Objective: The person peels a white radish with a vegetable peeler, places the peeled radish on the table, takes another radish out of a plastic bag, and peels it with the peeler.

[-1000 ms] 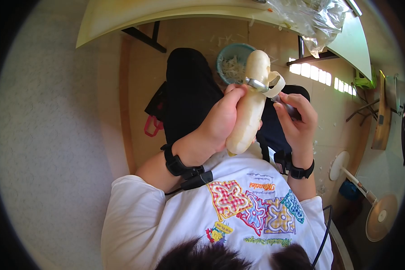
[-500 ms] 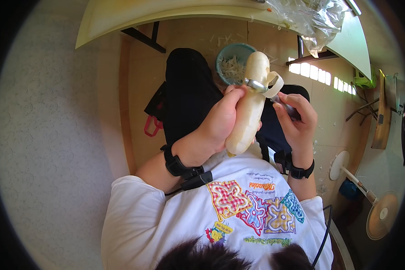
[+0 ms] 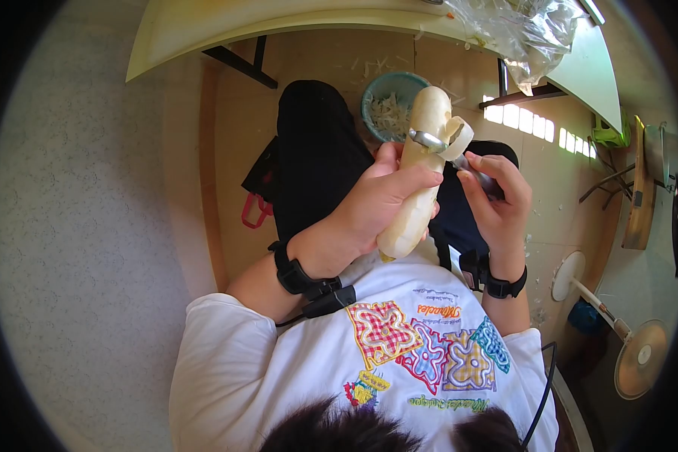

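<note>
A long, pale daikon radish (image 3: pixel 416 211) points away from me above my lap, its surface whitish and smooth. My left hand (image 3: pixel 380 196) wraps round its middle and lower part, with the thumb laid across the top. In my right hand (image 3: pixel 497 192) is a metal peeler (image 3: pixel 428 141), gripped by its handle; the fingers partly hide that handle. The peeler's head lies across the radish above my left thumb. A curled strip of peel (image 3: pixel 459 139) stands up from the blade on the right side.
Beyond the radish, a blue-green basin (image 3: pixel 398 83) holding pale peelings (image 3: pixel 388 117) sits on the floor. Scraps lie around it. A table (image 3: pixel 316 19) with a clear plastic bag (image 3: pixel 523 38) spans the far side. A fan (image 3: pixel 640 358) stands at right.
My left thumb has swung from the radish's left side to lie across its top, below the peeler. The radish, peeler and right hand have hardly moved.
</note>
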Motion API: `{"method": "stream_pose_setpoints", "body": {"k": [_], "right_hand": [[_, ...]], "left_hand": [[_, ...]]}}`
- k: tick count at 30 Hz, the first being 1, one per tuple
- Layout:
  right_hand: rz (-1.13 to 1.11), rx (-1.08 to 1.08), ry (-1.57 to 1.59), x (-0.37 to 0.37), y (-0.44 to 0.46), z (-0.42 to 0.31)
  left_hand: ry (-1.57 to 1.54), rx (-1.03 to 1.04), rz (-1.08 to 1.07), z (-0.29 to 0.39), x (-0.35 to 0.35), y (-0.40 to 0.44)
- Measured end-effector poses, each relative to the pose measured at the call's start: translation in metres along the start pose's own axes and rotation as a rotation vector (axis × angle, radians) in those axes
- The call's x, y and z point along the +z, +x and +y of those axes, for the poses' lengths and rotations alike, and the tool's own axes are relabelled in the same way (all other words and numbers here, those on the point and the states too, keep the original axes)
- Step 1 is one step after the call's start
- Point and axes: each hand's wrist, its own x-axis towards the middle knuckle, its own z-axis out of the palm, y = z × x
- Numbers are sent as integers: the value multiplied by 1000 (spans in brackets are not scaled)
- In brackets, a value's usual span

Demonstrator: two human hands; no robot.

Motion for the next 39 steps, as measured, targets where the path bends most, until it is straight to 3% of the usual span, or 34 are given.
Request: {"method": "stream_pose_setpoints", "body": {"k": [39], "right_hand": [[2,52,8,0,2,-1]], "left_hand": [[30,-8,16,4,2,-3]]}}
